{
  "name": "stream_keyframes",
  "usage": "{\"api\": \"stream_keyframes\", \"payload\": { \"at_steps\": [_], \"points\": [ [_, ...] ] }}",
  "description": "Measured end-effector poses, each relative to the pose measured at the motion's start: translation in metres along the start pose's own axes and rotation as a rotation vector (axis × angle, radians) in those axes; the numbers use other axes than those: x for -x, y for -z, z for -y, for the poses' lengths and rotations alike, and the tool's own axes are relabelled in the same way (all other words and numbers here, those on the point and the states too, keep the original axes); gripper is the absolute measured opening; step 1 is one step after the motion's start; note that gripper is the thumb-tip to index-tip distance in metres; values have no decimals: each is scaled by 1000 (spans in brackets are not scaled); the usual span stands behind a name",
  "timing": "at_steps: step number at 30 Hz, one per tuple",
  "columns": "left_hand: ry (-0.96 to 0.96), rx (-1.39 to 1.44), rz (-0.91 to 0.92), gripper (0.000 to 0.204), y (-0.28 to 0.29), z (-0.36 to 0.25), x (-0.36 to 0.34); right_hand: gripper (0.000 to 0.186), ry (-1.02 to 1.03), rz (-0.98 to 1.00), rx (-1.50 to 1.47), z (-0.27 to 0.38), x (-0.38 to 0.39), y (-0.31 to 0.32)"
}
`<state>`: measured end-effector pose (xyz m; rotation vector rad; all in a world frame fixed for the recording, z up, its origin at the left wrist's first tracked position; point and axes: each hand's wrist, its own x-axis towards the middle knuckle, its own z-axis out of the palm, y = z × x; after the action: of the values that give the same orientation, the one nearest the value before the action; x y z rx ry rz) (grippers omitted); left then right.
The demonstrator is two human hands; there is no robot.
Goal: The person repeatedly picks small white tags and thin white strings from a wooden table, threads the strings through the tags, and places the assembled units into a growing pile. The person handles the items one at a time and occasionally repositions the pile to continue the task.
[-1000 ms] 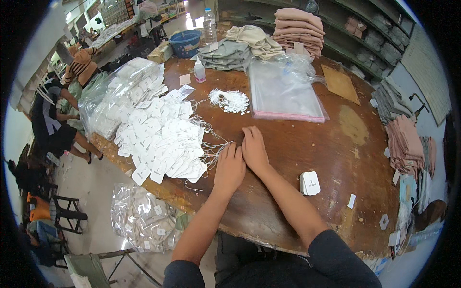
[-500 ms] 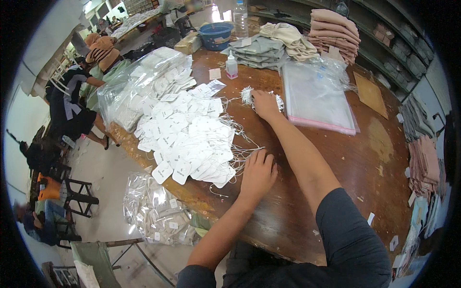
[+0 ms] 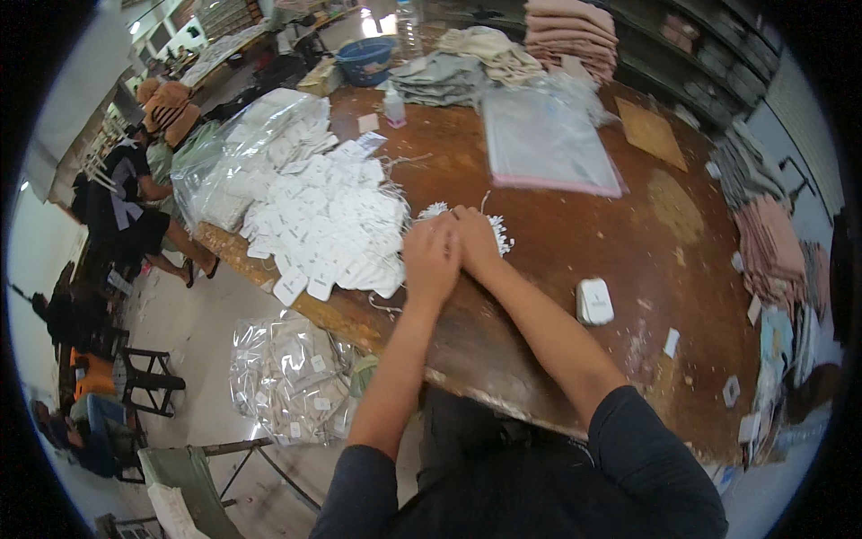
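My two hands meet over a bundle of small white string fasteners (image 3: 500,235) on the brown table. My right hand (image 3: 476,242) curls over the bundle, whose white ends stick out beyond its knuckles. Pressed against it, my left hand (image 3: 433,260) has its fingers bent together at the bundle's left part; the fingertips are hidden. Just left of my left hand lies a wide heap of white hang tags (image 3: 328,220) with loose strings. A neat stack of white tags (image 3: 593,302) stands to the right of my right forearm.
Clear plastic bags (image 3: 548,139) lie at the back, near folded grey garments (image 3: 440,81) and folded pink garments (image 3: 570,36). A small bottle (image 3: 393,108) and a blue basin (image 3: 366,61) stand at the far left. A bagged pile (image 3: 292,377) sits on the floor.
My right hand has drawn the white bundle nearer, and my left hand has moved up to join it. The view has shifted, and the tag stack now shows beside my right forearm.
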<state>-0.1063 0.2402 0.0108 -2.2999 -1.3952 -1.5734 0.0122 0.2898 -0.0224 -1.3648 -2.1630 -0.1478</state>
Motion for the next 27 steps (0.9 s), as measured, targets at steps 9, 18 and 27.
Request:
{"api": "stream_keyframes", "payload": {
  "at_steps": [9, 18, 27],
  "points": [
    [-57, 319, 622, 23, 59, -65, 55, 23, 5, 49, -110, 47, 155, 111],
    [-247, 367, 767, 28, 47, -147, 77, 22, -242, -144, -356, 45, 244, 188],
    [-664, 409, 679, 29, 2, -289, 37, 29, -613, -590, -658, 8, 314, 282]
  ]
}}
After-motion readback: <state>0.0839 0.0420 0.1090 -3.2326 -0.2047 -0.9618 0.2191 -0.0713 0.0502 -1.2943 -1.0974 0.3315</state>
